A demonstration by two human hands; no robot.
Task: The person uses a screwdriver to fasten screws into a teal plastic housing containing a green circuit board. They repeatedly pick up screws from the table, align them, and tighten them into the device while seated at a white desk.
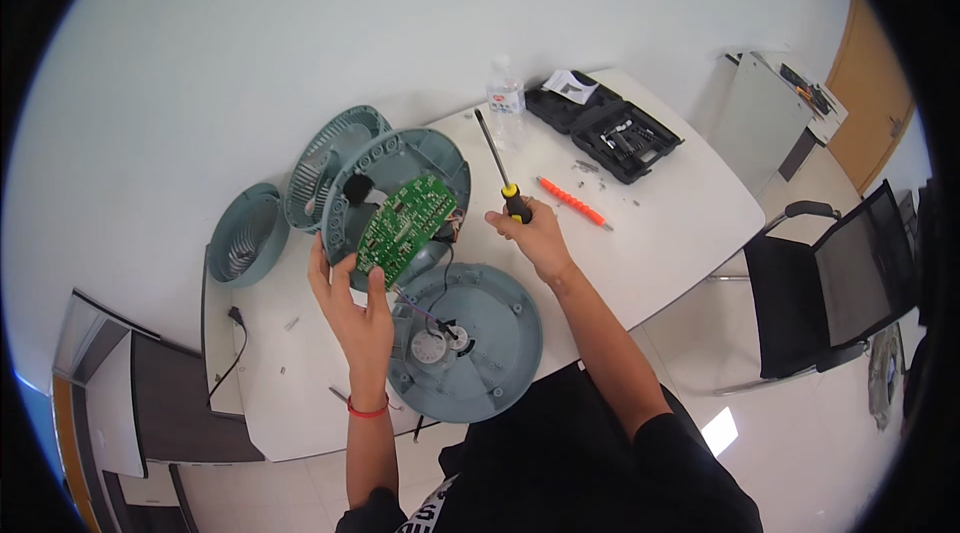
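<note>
My left hand (pixel 358 318) grips the lower end of a green circuit board (pixel 408 223) between thumb and index finger. Its other fingers rest along the rim of a tilted round grey-green housing (pixel 452 155) behind the board. My right hand (pixel 540 239) is closed round the black and yellow handle of a screwdriver (pixel 497 163), whose shaft points up and away from the board. Wires (pixel 446 278) run from the board down to a round grey-green base (pixel 510 333) lying near me, with white round parts (pixel 430 345) at its middle.
Two slatted grey-green covers, one upright (pixel 365 121) and one bowl-like (pixel 238 248), stand at the left. At the back are a plastic bottle (pixel 507 98) and an open black tool case (pixel 640 148). An orange flexible shaft (pixel 572 203) and small bits lie right. A chair (pixel 790 303) stands beyond.
</note>
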